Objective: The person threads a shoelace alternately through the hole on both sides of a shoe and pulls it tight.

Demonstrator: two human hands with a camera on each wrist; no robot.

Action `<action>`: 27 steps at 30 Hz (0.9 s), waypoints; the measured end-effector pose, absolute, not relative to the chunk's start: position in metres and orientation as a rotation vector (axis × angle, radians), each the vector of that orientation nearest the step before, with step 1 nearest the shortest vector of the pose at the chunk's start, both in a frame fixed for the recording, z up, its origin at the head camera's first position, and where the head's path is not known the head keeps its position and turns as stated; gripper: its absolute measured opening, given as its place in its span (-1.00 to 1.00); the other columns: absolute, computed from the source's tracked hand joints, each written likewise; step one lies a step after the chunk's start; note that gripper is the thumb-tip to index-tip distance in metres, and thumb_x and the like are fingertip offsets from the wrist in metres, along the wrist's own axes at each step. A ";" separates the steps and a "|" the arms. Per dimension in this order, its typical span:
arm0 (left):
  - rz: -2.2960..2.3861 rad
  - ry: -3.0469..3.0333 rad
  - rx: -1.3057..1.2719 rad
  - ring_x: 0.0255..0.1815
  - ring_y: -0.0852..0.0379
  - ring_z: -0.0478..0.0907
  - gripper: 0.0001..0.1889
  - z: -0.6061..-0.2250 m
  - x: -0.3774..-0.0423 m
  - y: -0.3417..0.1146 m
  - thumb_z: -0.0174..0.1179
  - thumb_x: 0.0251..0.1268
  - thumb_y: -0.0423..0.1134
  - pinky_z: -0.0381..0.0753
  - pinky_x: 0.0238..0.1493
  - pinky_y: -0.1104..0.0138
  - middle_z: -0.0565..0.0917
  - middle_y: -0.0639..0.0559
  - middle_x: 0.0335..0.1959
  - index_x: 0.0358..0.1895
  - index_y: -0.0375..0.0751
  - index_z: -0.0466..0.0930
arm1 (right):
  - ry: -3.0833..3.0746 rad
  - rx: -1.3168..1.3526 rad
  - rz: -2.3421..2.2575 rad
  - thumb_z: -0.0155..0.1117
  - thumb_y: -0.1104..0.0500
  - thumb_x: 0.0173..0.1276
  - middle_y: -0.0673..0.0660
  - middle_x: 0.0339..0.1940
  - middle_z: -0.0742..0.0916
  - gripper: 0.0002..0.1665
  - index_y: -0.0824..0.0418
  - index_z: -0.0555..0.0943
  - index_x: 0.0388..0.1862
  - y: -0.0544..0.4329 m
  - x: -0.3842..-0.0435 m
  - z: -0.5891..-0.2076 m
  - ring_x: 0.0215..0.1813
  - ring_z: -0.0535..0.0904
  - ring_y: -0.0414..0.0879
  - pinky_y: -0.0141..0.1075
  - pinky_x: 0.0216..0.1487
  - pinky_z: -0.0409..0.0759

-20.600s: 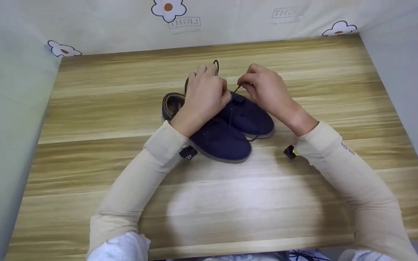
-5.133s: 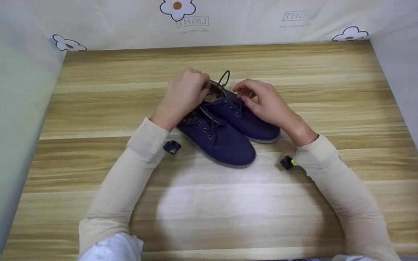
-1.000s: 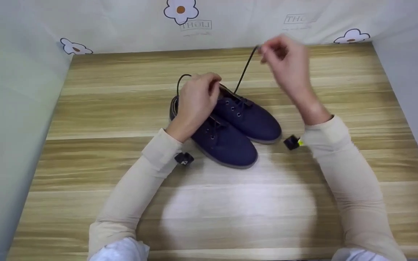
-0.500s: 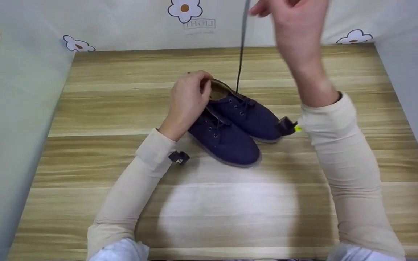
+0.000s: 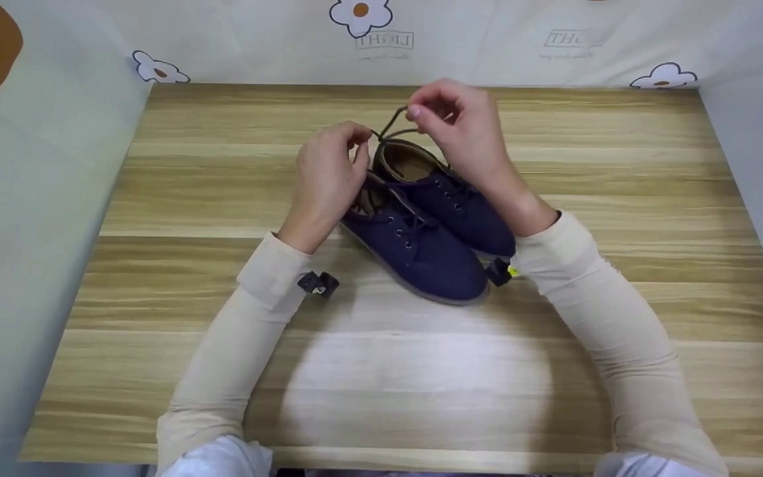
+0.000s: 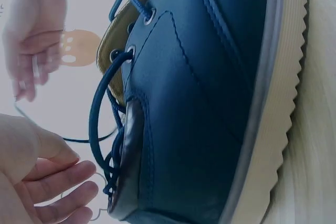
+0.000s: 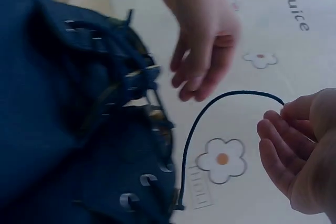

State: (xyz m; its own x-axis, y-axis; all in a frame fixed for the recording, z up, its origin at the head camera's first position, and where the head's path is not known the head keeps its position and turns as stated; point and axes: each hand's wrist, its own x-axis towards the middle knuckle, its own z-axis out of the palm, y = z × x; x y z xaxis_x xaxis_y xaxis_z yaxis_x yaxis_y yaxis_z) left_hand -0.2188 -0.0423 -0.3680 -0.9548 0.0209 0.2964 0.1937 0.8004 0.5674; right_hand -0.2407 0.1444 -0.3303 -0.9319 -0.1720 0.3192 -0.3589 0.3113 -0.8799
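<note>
Two dark blue lace-up shoes lie side by side at an angle on the table, the near shoe [image 5: 431,255] overlapping the far shoe [image 5: 481,222]. My right hand [image 5: 464,126] is raised behind them and pinches a dark shoelace [image 5: 392,122]. That shoelace [image 7: 226,93] arcs from the shoe up to its thumb and finger in the right wrist view. My left hand [image 5: 328,172] is beside the heels, thumb and fingers drawn together where a short stretch of lace meets its fingertips. In the left wrist view the near shoe's lace hangs in a loop [image 6: 94,114] beside the fingers.
The wood-grain table [image 5: 222,344] lies under both forearms. A pale curtain [image 5: 255,46] with flower prints stands right behind it, with more sheeting at the sides. Small black wrist cameras hang under the cuffs, the right one [image 5: 499,271] overlapping a shoe's toe.
My right hand rose high with the lace, then came back down and leftward beside my left hand. The lace now forms a crossing behind the far shoe's heel.
</note>
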 end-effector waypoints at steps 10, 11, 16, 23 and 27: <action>-0.930 -2.699 -0.195 -0.11 0.05 0.67 -0.79 -0.372 -0.218 -0.038 0.13 0.35 -0.27 0.61 -0.01 0.19 0.79 0.01 -0.13 -0.06 -0.12 0.72 | -2.798 0.605 0.968 0.29 0.25 0.22 0.21 -0.03 0.69 -0.88 0.28 0.73 -0.37 0.155 -0.247 -0.371 0.12 0.51 0.14 -0.10 0.21 0.42; -0.934 -2.705 -0.209 -0.09 0.05 0.67 -0.78 -0.373 -0.218 -0.037 0.13 0.35 -0.27 0.61 0.01 0.19 0.79 0.01 -0.12 -0.06 -0.13 0.72 | -2.818 0.603 0.928 0.30 0.25 0.20 0.22 0.01 0.68 -0.88 0.28 0.74 -0.37 0.156 -0.248 -0.374 0.14 0.49 0.15 -0.07 0.24 0.41; -0.939 -2.729 -0.277 -0.01 0.02 0.65 -0.80 -0.376 -0.217 -0.033 0.14 0.36 -0.24 0.59 0.07 0.17 0.78 0.01 -0.10 -0.07 -0.12 0.72 | -2.861 0.592 0.857 0.34 0.25 0.14 0.25 0.00 0.67 -0.86 0.27 0.77 -0.36 0.157 -0.249 -0.382 0.09 0.48 0.17 -0.06 0.16 0.41; -0.936 -2.746 -0.334 0.02 0.00 0.59 -0.81 -0.375 -0.217 -0.032 0.17 0.35 -0.21 0.57 0.04 0.11 0.76 0.04 -0.06 -0.08 -0.07 0.72 | -2.861 0.584 0.880 0.39 0.30 0.09 0.22 -0.21 0.63 -0.89 0.25 0.78 -0.36 0.155 -0.250 -0.374 -0.06 0.45 0.15 -0.10 0.05 0.36; -0.921 -2.712 -0.450 0.03 0.00 0.58 -0.80 -0.367 -0.213 -0.035 0.13 0.38 -0.23 0.56 0.06 0.14 0.76 0.04 -0.05 -0.07 -0.09 0.71 | -2.758 0.591 0.933 0.33 0.29 0.20 0.21 -0.18 0.65 -0.87 0.24 0.77 -0.28 0.160 -0.243 -0.363 -0.01 0.49 0.11 -0.12 0.11 0.39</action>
